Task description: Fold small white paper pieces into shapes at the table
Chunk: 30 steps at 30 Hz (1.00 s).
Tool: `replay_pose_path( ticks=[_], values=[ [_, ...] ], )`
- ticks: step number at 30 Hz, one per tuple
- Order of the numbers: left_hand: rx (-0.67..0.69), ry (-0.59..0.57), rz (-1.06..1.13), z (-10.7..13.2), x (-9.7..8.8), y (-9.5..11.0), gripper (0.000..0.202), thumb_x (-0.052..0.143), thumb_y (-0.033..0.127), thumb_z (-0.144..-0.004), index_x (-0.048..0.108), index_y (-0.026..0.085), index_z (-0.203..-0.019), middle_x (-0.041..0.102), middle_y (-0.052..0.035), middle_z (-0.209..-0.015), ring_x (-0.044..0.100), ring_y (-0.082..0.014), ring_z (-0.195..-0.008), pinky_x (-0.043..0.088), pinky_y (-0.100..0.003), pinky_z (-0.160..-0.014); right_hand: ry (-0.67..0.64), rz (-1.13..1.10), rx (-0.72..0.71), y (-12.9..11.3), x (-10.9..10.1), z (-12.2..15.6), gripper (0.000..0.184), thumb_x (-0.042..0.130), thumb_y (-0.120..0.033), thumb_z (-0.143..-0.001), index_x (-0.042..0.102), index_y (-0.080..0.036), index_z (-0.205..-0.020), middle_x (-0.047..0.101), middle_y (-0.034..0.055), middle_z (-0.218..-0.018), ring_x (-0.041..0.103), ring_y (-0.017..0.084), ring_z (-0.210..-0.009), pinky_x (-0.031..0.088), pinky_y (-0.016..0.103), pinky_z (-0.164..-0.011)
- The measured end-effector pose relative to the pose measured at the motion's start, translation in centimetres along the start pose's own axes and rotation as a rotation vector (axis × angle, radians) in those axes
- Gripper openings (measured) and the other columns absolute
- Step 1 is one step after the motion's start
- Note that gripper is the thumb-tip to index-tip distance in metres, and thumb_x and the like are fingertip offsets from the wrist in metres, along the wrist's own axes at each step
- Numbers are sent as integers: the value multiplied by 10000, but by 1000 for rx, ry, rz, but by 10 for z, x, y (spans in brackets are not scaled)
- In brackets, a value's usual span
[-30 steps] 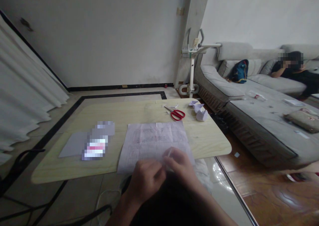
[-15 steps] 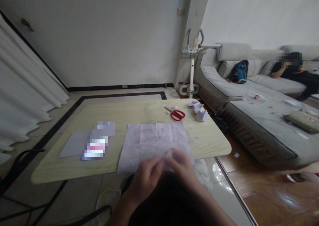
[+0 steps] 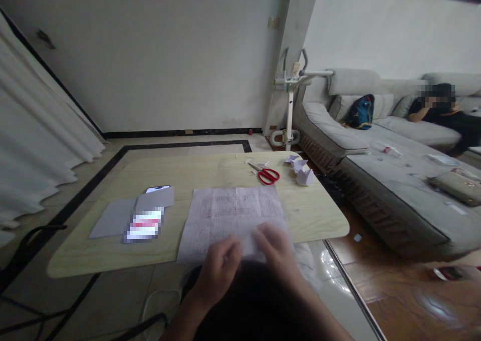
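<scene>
My left hand [image 3: 219,269] and my right hand [image 3: 274,248] are close together over the near edge of a large written sheet of paper [image 3: 233,216] on the pale wooden table [image 3: 180,176]. Both hands have their fingers curled and pinch a small white piece of paper [image 3: 248,247] between them, held just above the sheet. Red-handled scissors [image 3: 266,174] lie farther back on the table, out of reach of either hand. Crumpled white paper scraps [image 3: 302,171] sit beside the scissors at the far right corner.
Grey sheets [image 3: 112,218] and a phone [image 3: 158,188] lie on the table's left part. A grey sofa [image 3: 379,176] with a blue backpack [image 3: 361,111] stands to the right, where another person [image 3: 438,108] sits. A white exercise machine [image 3: 289,105] stands behind. Cables [image 3: 33,241] run along the floor at left.
The hands have shifted slightly while working the small paper piece; my left thumb has opened a little and my right hand has moved a bit to the right. The view tilted down slightly.
</scene>
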<state>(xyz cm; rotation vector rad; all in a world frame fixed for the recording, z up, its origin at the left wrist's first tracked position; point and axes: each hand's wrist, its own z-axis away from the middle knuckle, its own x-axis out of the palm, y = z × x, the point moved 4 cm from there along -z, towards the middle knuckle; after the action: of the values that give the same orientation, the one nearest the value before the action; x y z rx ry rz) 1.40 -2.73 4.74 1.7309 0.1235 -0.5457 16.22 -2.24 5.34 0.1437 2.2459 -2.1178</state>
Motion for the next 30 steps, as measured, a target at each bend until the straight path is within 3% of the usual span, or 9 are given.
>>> replay_pose_path(
  ticks=[3, 11, 17, 24, 30],
  values=[
    [23, -14, -18, 1, 0, 2, 357, 397, 333, -943, 454, 195, -619, 487, 34, -543, 502, -117, -531, 385, -220, -532, 6, 9, 7, 1, 0, -1, 338, 563, -463, -836, 554, -175, -660, 476, -23, -591, 441, 130, -578, 357, 241, -535],
    [-10, 45, 5, -1, -2, -1, 343, 416, 322, -930, 449, 196, -612, 466, 45, -518, 493, -112, -508, 384, -210, -515, -128, 40, -15, 5, 7, 2, 323, 535, -391, -880, 477, -188, -637, 474, -32, -605, 441, 123, -597, 356, 239, -570],
    [-78, 66, 89, 0, 4, -12, 350, 382, 359, -949, 448, 200, -644, 476, 36, -568, 499, -120, -550, 406, -209, -528, -125, 85, -61, 3, 7, 5, 330, 505, -380, -904, 466, -188, -638, 482, -29, -602, 442, 123, -595, 351, 243, -571],
    [11, 1, 11, 0, 2, -1, 360, 366, 339, -966, 422, 199, -639, 447, 44, -538, 466, -108, -512, 361, -213, -514, -133, 42, -27, 5, 8, 5, 358, 502, -429, -906, 478, -185, -645, 482, -29, -615, 445, 122, -608, 369, 236, -582],
    [-27, 18, 49, -1, 3, -7, 371, 369, 350, -968, 472, 187, -652, 475, 37, -541, 469, -105, -506, 365, -208, -505, -120, 206, -115, 5, 7, 7, 379, 467, -445, -918, 517, -183, -649, 526, -10, -633, 486, 142, -644, 393, 254, -642]
  ],
)
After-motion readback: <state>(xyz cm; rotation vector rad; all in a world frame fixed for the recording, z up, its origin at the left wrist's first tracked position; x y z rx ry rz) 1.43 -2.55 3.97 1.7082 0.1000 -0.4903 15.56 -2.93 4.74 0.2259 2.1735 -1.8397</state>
